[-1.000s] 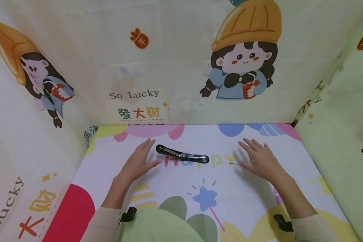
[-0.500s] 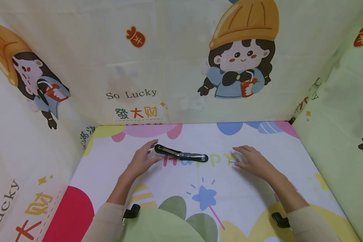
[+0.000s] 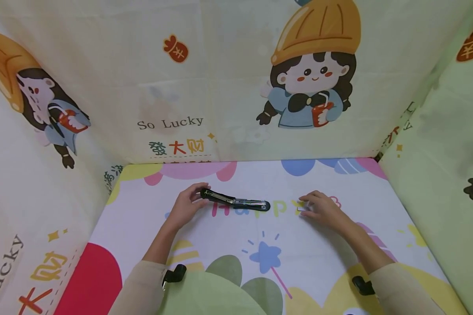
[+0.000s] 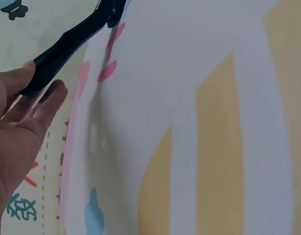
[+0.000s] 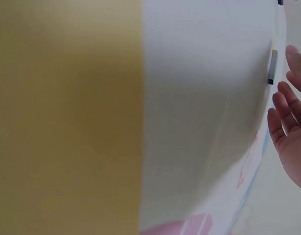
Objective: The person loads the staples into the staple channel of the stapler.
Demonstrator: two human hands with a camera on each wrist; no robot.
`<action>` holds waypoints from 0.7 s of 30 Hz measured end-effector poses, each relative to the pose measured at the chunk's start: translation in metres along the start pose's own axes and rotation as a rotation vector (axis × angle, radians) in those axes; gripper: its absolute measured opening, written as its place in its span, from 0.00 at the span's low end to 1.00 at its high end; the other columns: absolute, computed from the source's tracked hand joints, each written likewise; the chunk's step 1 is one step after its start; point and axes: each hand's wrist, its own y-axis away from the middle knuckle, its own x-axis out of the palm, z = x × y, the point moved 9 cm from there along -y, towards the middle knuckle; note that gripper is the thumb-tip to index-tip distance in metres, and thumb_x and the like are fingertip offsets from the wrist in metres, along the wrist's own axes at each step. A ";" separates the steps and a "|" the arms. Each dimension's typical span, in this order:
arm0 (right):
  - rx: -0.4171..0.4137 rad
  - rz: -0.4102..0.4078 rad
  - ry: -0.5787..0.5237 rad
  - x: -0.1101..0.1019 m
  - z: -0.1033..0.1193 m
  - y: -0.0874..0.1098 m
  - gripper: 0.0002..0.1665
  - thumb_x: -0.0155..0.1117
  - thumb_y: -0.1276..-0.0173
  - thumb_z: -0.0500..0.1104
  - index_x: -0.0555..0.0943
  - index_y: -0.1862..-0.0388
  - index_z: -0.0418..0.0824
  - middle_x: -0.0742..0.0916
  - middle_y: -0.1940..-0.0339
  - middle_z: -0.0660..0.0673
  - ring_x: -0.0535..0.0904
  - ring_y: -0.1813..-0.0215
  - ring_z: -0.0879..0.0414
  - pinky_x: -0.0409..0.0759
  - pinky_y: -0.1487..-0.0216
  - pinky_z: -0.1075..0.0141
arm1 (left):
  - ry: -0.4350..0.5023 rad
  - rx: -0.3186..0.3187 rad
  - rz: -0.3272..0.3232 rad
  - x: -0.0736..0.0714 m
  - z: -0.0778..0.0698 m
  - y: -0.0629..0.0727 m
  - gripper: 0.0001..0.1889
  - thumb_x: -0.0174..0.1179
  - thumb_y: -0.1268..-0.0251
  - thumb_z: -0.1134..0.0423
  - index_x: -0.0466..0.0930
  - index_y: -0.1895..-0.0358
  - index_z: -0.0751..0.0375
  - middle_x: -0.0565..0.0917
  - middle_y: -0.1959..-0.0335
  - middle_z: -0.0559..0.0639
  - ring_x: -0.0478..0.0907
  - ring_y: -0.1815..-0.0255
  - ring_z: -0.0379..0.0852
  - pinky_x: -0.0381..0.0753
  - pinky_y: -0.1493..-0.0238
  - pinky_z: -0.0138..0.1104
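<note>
A black stapler [image 3: 236,201], swung wide apart with its metal insides showing, lies on the printed tabletop in the head view. My left hand [image 3: 184,208] is at its left end, thumb on one side and fingers on the other. In the left wrist view the thumb overlaps the end of the dark stapler [image 4: 67,46], and the fingertips [image 4: 57,90] sit just beyond it. My right hand [image 3: 323,210] hovers around a short strip of staples [image 3: 301,209], fingers loosely curved. From the right wrist, the grey strip [image 5: 272,67] shows a gap from the thumb [image 5: 294,58].
A white tabletop cover [image 3: 319,249] printed with colourful shapes lies under everything. Cream cloth walls [image 3: 236,87] with cartoon figures close in the back and both sides. Black wrist mounts [image 3: 175,274] sit by the sleeves.
My left hand has closed in on the stapler's left end, its fingers curling around it. My right hand has lowered and drawn its fingers together near the staple strip. The stapler stays in place.
</note>
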 end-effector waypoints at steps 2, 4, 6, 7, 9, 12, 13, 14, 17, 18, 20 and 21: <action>0.014 0.001 -0.021 0.002 -0.001 0.000 0.23 0.81 0.42 0.38 0.86 0.47 0.34 0.86 0.54 0.41 0.81 0.57 0.48 0.83 0.55 0.56 | 0.045 -0.012 0.005 0.000 0.001 0.000 0.26 0.64 0.31 0.74 0.75 0.31 0.61 0.77 0.31 0.60 0.78 0.32 0.61 0.84 0.40 0.37; 0.028 0.002 -0.034 0.003 -0.003 -0.001 0.23 0.81 0.42 0.38 0.86 0.48 0.34 0.86 0.55 0.41 0.81 0.57 0.48 0.82 0.56 0.59 | 0.093 -0.019 0.008 0.000 0.002 -0.001 0.25 0.64 0.31 0.75 0.77 0.32 0.61 0.77 0.31 0.62 0.78 0.32 0.62 0.85 0.42 0.35; 0.045 0.005 -0.044 0.005 -0.005 -0.001 0.22 0.81 0.42 0.38 0.86 0.49 0.34 0.86 0.56 0.41 0.81 0.58 0.48 0.82 0.58 0.61 | 0.129 -0.019 0.012 0.000 0.003 -0.001 0.24 0.63 0.31 0.76 0.78 0.33 0.61 0.77 0.31 0.63 0.78 0.33 0.63 0.85 0.43 0.34; 0.055 0.008 -0.048 0.006 -0.006 -0.001 0.22 0.81 0.42 0.39 0.86 0.50 0.34 0.86 0.56 0.41 0.81 0.58 0.49 0.81 0.59 0.62 | 0.141 -0.021 0.013 0.000 0.003 -0.002 0.24 0.63 0.31 0.76 0.78 0.33 0.61 0.77 0.31 0.63 0.78 0.33 0.62 0.85 0.43 0.33; 0.074 0.016 -0.062 0.008 -0.008 -0.001 0.21 0.81 0.41 0.39 0.86 0.50 0.35 0.86 0.57 0.42 0.80 0.59 0.50 0.80 0.60 0.64 | 0.165 -0.022 0.017 0.000 0.005 -0.002 0.23 0.63 0.31 0.76 0.78 0.34 0.62 0.76 0.31 0.64 0.78 0.33 0.62 0.85 0.44 0.32; 0.114 0.034 -0.074 0.012 -0.012 -0.001 0.19 0.80 0.40 0.39 0.86 0.51 0.36 0.85 0.58 0.44 0.79 0.59 0.53 0.80 0.59 0.66 | 0.183 -0.023 0.023 0.001 0.006 -0.003 0.23 0.63 0.31 0.76 0.78 0.34 0.64 0.76 0.31 0.65 0.79 0.34 0.62 0.85 0.44 0.32; 0.123 0.038 -0.078 0.013 -0.013 -0.001 0.18 0.80 0.40 0.38 0.86 0.51 0.37 0.84 0.58 0.44 0.79 0.59 0.54 0.81 0.59 0.66 | 0.185 -0.023 0.025 0.001 0.006 -0.004 0.23 0.63 0.31 0.76 0.78 0.34 0.64 0.76 0.31 0.65 0.79 0.34 0.61 0.86 0.44 0.32; 0.129 0.040 -0.082 0.013 -0.014 -0.001 0.18 0.79 0.39 0.38 0.85 0.52 0.37 0.84 0.58 0.44 0.79 0.58 0.54 0.82 0.58 0.66 | 0.189 -0.023 0.026 0.001 0.006 -0.004 0.23 0.63 0.31 0.77 0.78 0.34 0.65 0.76 0.31 0.65 0.79 0.35 0.61 0.86 0.44 0.32; 0.118 0.034 -0.088 0.014 -0.014 -0.001 0.14 0.77 0.38 0.36 0.85 0.54 0.38 0.84 0.58 0.44 0.80 0.58 0.54 0.83 0.56 0.65 | 0.190 -0.022 0.027 0.001 0.006 -0.004 0.23 0.63 0.31 0.77 0.78 0.34 0.65 0.75 0.31 0.65 0.80 0.36 0.60 0.86 0.45 0.31; 0.110 0.029 -0.092 0.013 -0.013 -0.001 0.13 0.77 0.37 0.35 0.85 0.55 0.37 0.84 0.58 0.44 0.81 0.58 0.53 0.84 0.56 0.64 | 0.194 -0.022 0.027 0.001 0.005 -0.004 0.23 0.63 0.31 0.77 0.78 0.34 0.65 0.75 0.31 0.65 0.80 0.36 0.59 0.86 0.45 0.31; 0.095 0.022 -0.102 0.012 -0.013 0.000 0.11 0.76 0.37 0.34 0.85 0.56 0.37 0.85 0.59 0.44 0.82 0.58 0.53 0.85 0.55 0.64 | 0.205 -0.023 0.027 0.001 0.005 -0.004 0.23 0.63 0.32 0.77 0.78 0.34 0.66 0.76 0.31 0.65 0.80 0.36 0.59 0.86 0.45 0.31; 0.088 0.020 -0.106 0.012 -0.012 0.000 0.10 0.75 0.36 0.33 0.85 0.57 0.37 0.85 0.59 0.45 0.82 0.58 0.52 0.85 0.55 0.64 | 0.207 -0.022 0.028 0.002 0.005 -0.004 0.23 0.63 0.32 0.77 0.78 0.34 0.66 0.76 0.31 0.65 0.80 0.36 0.59 0.86 0.45 0.31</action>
